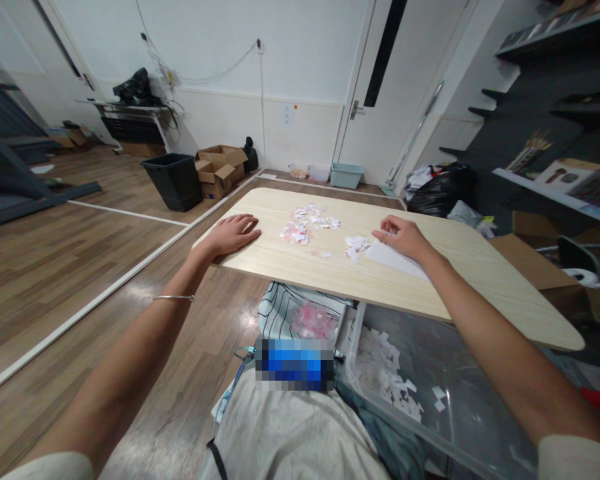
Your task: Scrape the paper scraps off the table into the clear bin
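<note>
My left hand [235,233] lies flat on the left end of the pale wooden table [260,263], fingers stretched out and nothing in them. Across the table, my right hand [405,239] is closed, fingertips curled together around what looks like a small white paper piece. Under and beside that hand is a white sheet of paper [395,260]. A small heap of white paper pieces [356,247] lies just left of it. Between my hands, farther back, more pieces are spread in a loose patch [300,230], some over pinkish bits.
A clear plastic bin [455,380] holding white paper pieces stands below the table's near edge. Next to it is a clear bag with pink contents [313,321]. A black bin [173,181] and cardboard boxes [220,170] stand behind left; an open carton [540,260] is at right.
</note>
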The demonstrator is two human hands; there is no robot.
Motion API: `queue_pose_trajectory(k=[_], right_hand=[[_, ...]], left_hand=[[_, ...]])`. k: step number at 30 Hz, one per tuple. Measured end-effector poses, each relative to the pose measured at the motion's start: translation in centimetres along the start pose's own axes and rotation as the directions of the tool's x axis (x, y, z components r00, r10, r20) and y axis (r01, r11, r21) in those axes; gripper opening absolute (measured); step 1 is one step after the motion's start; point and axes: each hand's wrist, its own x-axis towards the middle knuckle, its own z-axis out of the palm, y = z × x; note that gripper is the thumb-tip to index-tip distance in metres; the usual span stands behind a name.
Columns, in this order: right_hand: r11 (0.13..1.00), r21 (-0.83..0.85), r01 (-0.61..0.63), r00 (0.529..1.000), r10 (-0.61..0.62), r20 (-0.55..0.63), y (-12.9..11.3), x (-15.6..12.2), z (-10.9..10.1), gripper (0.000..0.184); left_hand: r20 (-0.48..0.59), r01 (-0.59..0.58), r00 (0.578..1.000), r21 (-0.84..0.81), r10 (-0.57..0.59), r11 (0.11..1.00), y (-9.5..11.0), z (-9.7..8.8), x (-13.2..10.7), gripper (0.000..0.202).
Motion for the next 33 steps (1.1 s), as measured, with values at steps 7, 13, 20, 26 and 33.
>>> queue_pose_trajectory(k=[7,13,20,26,33], right_hand=[[1.0,-0.017,-0.001,1.0,0.001,0.017,0.2,0.1,0.0,0.074],[0.999,-0.045,-0.005,0.998,0.008,0.057,0.0,0.1,0.0,0.065],[0.993,-0.118,-0.024,0.996,0.033,0.079,-0.7,-0.2,-0.2,0.049],[0.988,-0.149,-0.029,0.996,0.041,0.08,-1.0,-0.3,-0.3,0.043],[0.985,-0.163,-0.05,0.995,0.063,0.077,-1.3,-0.3,-0.3,0.045]], left_hand=[[-0.015,0.001,1.0,0.002,-0.001,1.0,-0.1,0.1,0.0,0.08],[-0.003,-0.012,1.0,0.002,0.012,1.0,-0.4,0.2,0.2,0.081],[-0.004,-0.001,1.0,0.016,0.002,1.0,-0.6,0.4,0.4,0.08],[-0.003,-0.007,1.0,0.028,0.007,1.0,-0.8,0.5,0.5,0.08],[-0.025,-0.017,1.0,0.019,0.017,1.0,-0.8,0.6,0.5,0.075]])
